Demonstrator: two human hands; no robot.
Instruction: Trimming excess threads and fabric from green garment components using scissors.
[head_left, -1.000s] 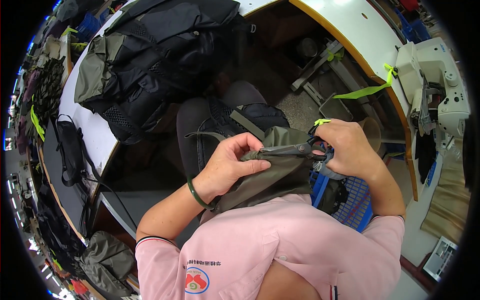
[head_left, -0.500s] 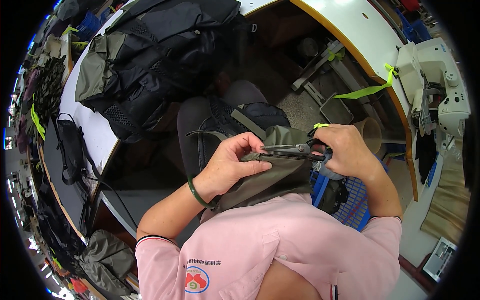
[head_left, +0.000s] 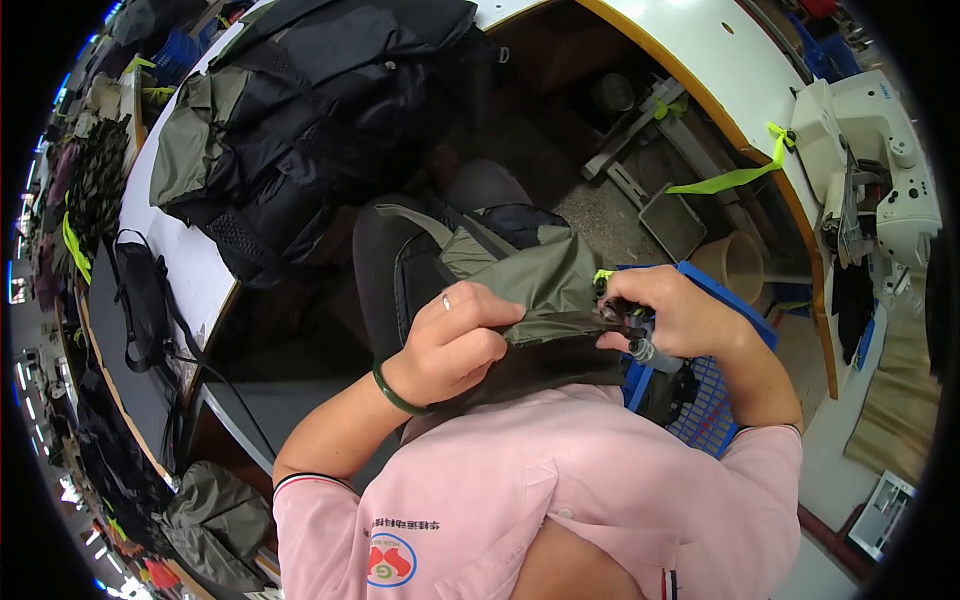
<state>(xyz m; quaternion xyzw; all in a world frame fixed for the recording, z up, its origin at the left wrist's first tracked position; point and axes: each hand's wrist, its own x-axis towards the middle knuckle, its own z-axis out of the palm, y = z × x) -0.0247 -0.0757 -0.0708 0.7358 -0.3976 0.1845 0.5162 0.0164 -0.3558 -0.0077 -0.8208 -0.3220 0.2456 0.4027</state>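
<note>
Across my lap lies a piece of olive-green fabric (head_left: 550, 275), part of a bag with black sections and a strap. My left hand (head_left: 455, 342) is closed, its thumb and fingers pinching the edge of the fabric. My right hand (head_left: 685, 310) is at the other end of that edge, closed around a pair of scissors (head_left: 612, 308) with dark handles. The scissors' blades are mostly hidden. Between the hands the edge is stretched fairly straight. A grey, tube-like part shows below the right fingers; I cannot tell what it is.
A blue plastic basket (head_left: 708, 400) stands under my right forearm, with dark items inside. Black and olive backpacks (head_left: 310, 120) pile on the white table at upper left. A white sewing machine (head_left: 870, 150) stands at right, near a yellow-green ribbon (head_left: 735, 182). A beige bin (head_left: 738, 262) is below.
The scissors' blades, which lay along the fabric edge, have swung back into my right hand. My left hand has turned over, and the olive fabric is now spread and pulled out between both hands.
</note>
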